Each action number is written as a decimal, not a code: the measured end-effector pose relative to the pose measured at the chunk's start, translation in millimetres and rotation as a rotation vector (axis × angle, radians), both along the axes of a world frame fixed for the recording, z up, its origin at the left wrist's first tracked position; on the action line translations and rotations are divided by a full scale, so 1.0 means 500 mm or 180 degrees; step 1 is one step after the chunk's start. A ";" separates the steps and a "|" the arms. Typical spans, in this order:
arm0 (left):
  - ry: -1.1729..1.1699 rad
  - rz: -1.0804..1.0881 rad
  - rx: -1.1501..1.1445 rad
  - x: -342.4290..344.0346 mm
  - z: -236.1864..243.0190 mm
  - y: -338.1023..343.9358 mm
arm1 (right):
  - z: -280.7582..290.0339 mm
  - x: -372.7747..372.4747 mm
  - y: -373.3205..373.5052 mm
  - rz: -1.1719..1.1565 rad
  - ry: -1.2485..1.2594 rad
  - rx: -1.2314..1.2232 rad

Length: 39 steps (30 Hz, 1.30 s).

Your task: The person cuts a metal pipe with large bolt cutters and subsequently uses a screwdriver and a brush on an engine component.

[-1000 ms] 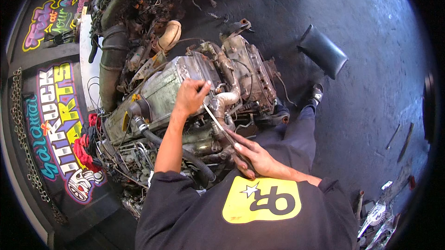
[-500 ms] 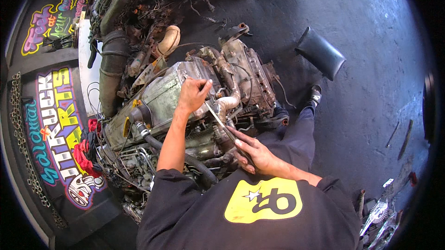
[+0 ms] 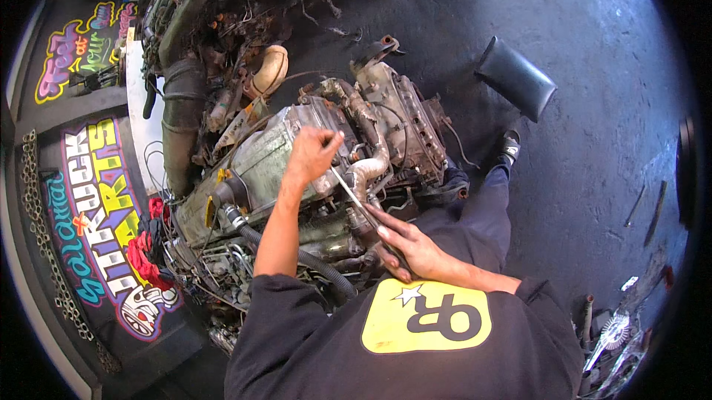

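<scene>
A large grimy metal engine [image 3: 256,151] lies below me, with a pale pipe [image 3: 368,166] bent along its right side. My left hand [image 3: 315,153] is closed above the engine's cover edge, and whatever its fingers hold is hidden. A long thin metal bar [image 3: 347,188] slants from just below that hand toward my body. My right hand [image 3: 406,246] is closed round the bar's darker near end, fingers pointing up along it. The bar's far tip is not clear to see beside the left hand.
A black ribbed hose [image 3: 315,260] curves along the engine's near side. Red cloth [image 3: 148,251] lies at its left. More dirty engine parts [image 3: 222,14] stand beyond. A black padded block [image 3: 515,77] lies on the dark floor at right, with metal parts [image 3: 614,333] lower right.
The whole view has shifted slightly. Both hands keep nearly the same places on the engine and the bar; the left wrist looks slightly turned.
</scene>
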<state>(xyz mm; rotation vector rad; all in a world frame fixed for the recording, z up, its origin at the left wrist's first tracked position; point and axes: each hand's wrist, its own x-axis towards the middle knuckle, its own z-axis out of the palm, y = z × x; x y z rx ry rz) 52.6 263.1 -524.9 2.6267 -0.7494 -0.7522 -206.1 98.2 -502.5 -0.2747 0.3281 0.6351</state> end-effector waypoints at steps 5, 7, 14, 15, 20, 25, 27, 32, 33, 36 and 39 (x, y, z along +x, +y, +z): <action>-0.0350 -0.0316 -0.0207 -0.004 -0.007 0.006 | 0.001 -0.003 0.006 0.0044 -0.0117 -0.0185; -0.0543 -0.0322 -0.0299 0.000 -0.011 -0.004 | -0.001 0.002 0.001 -0.0027 0.0098 0.0018; -0.0455 -0.0133 -0.0365 -0.007 -0.013 -0.002 | 0.003 0.001 -0.001 0.0083 0.0092 0.0022; -0.0356 -0.0201 -0.0293 -0.021 -0.010 0.002 | 0.007 -0.008 -0.005 -0.0014 0.0122 0.0195; -0.0101 -0.0161 -0.0050 -0.006 -0.001 0.006 | 0.004 -0.007 0.010 0.0073 0.0162 0.0083; -0.0235 -0.0429 -0.0058 -0.025 0.005 0.019 | 0.024 -0.025 -0.007 0.0059 -0.0016 -0.0020; -0.0144 -0.0265 -0.0001 0.014 0.005 0.001 | 0.015 0.009 0.009 0.0058 0.0027 -0.0124; -0.0047 -0.0310 -0.0064 -0.008 -0.014 0.000 | 0.014 -0.005 -0.002 0.0006 0.0123 -0.0048; -0.0040 -0.0311 -0.0078 -0.002 -0.016 -0.004 | 0.013 0.003 0.000 0.0005 0.0130 -0.0062; -0.0104 -0.0093 -0.0116 0.011 -0.022 -0.004 | 0.010 0.024 -0.003 -0.0082 0.0266 0.0062; 0.0110 -0.0041 -0.0182 -0.023 0.021 -0.003 | 0.013 -0.008 -0.036 0.0219 0.0105 0.0010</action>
